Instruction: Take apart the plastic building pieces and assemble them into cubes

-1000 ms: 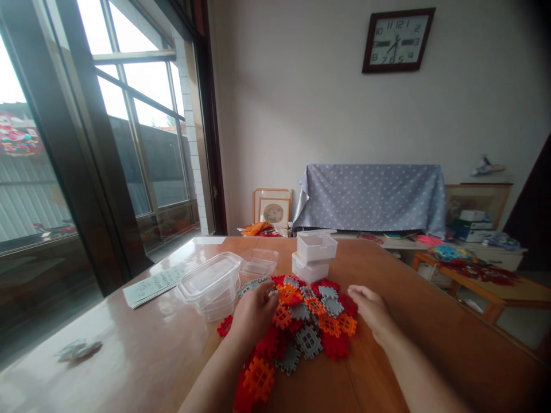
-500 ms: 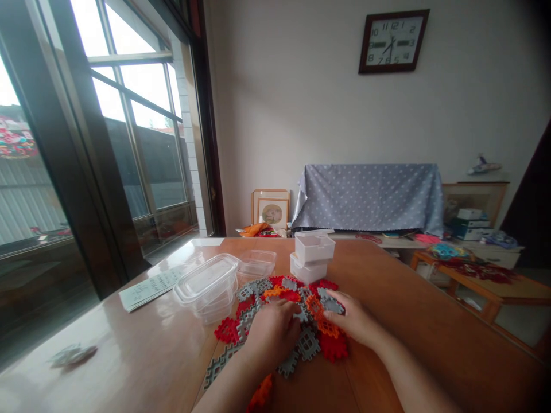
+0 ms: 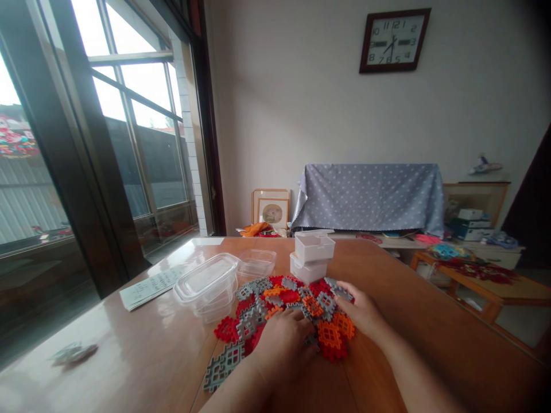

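A heap of flat toothed plastic building pieces, some grey, some red and some orange [image 3: 329, 334], is spread over the table in front of me. My left hand [image 3: 287, 338] lies low over the near middle of the heap, its fingers bent down among the pieces; what lies under them is mostly hidden. At the heap's right edge, my right hand [image 3: 359, 308] has thumb and fingers closed about a grey toothed piece [image 3: 339, 289]. Beside my left forearm is a larger grey lattice piece [image 3: 224, 366].
Clear plastic tubs [image 3: 209, 287] stand left of the heap, and two stacked white boxes [image 3: 314, 249] behind it. A written paper sheet [image 3: 150, 288] and a small plastic packet [image 3: 74, 354] lie on the brown table [image 3: 400, 287].
My right hand has shifted slightly right and away from me with the grey piece. My left hand has moved right and nearer me, over grey pieces. Orange pieces by the right hand have shifted.
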`<state>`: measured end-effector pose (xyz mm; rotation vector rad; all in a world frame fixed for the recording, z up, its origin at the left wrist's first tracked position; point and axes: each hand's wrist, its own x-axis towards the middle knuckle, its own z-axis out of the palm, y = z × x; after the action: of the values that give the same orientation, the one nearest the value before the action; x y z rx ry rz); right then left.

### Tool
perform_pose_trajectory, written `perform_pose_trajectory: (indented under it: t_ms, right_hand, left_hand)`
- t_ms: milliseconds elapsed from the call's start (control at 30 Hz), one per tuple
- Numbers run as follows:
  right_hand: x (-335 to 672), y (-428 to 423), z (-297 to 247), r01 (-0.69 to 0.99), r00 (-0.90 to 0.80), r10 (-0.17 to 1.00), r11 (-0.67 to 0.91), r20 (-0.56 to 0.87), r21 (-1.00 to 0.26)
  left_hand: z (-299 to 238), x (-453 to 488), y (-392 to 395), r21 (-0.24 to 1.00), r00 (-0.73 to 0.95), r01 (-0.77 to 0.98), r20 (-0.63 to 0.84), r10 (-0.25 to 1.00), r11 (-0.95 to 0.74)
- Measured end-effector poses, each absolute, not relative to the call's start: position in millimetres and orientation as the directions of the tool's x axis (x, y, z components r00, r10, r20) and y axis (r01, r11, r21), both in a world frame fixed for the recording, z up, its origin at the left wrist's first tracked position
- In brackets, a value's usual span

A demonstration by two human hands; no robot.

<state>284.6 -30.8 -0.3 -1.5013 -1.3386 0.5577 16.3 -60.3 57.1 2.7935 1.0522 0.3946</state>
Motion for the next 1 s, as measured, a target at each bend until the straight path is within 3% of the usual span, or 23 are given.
perform_pose_trajectory:
  t_ms: [200, 433, 533, 733, 1000]
  right_hand:
    - [286.1, -23.4, -7.9, 0.408, 0.350, 0.894, 0.122, 0.279, -0.905]
    - [284.4, -22.4, -7.2, 0.369, 0.396, 0.879, 0.115, 0.267, -0.922]
    - [270.2, -25.2, -4.0, 0.351, 0.351, 0.896, 0.145, 0.273, -0.925]
    - [226.6, -26.9, -3.7, 0.243, 0.091, 0.916, 0.361, 0.391, -0.901]
    - [235.1, -40.2, 11.0, 0.040, 0.116, 0.958, 0.259, 0.262, -0.965]
  left_hand:
    - [55.3, 25.4, -59.8, 0.127, 0.772, 0.627, 0.033, 0.635, -0.769]
    - [56.3, 26.1, -63.1, 0.064, 0.759, 0.648, 0.032, 0.650, -0.759]
    - [54.5, 26.3, -64.8, 0.052, 0.774, 0.628, 0.053, 0.631, -0.776]
    - [49.9, 27.6, -65.5, 0.018, 0.776, 0.626, 0.088, 0.625, -0.780]
    - [44.8, 28.2, -65.1, 0.002, 0.779, 0.621, 0.108, 0.617, -0.784]
